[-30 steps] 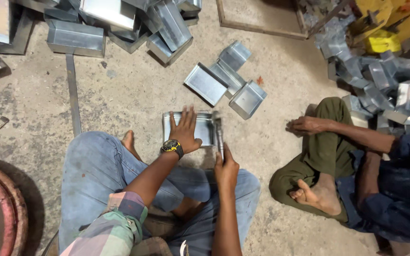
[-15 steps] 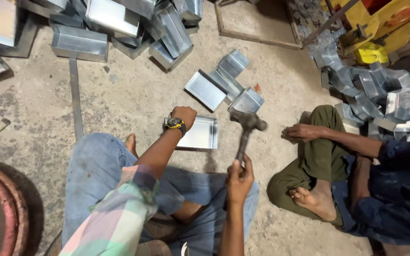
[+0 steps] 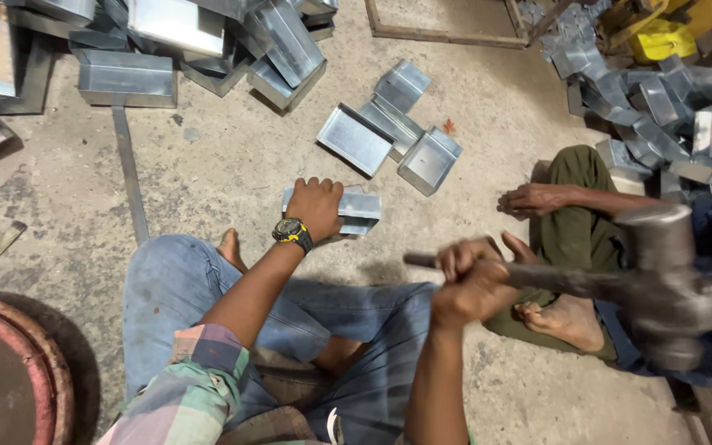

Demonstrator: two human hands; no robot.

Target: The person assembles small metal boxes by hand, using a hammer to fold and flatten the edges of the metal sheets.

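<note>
Sheet-metal tray (image 3: 356, 210) is pinned flat on concrete floor (image 3: 208, 173) under left hand (image 3: 316, 206), fingers spread. Judged light, stiff, sharp-edged; best held by folded rim. Hammer (image 3: 665, 284) is gripped by closed right hand (image 3: 471, 284).

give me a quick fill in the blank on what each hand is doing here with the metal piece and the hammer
The left hand presses down on a folded sheet-metal ____ lying on the concrete floor.
The right hand grips the handle of a ____.
A black and yellow ____ sits on the left wrist.
Missing words: piece; hammer; watch
</note>
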